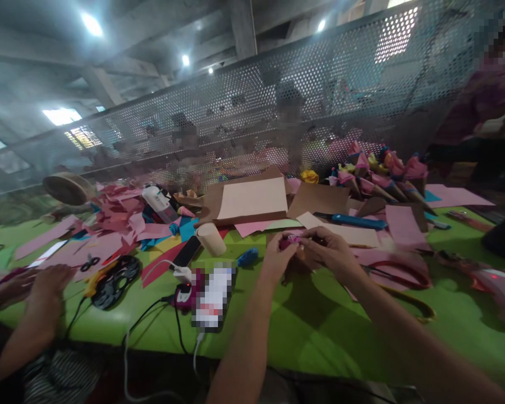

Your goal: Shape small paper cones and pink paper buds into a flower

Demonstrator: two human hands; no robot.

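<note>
My left hand (276, 257) and my right hand (329, 251) meet over the green table, both with fingers closed. Between their fingertips is a small purple paper piece (292, 240), crumpled or folded, which both hands grip. Brown paper (306, 258) hangs just below it, partly hidden by the fingers and their shadow. To the left of my left hand lies a crumpled blue paper piece (247, 257). Close to my right wrist are scissors (404, 272) with large handles, resting on pink paper.
Left of centre are a phone (214, 297) on a cable, a purple power strip (187, 294) and a paper roll (211, 239). A yellow-black glue gun (113, 280) lies beside another person's hands (46, 280). Paper cones (387, 174) and a blue cutter (357, 220) are behind, right.
</note>
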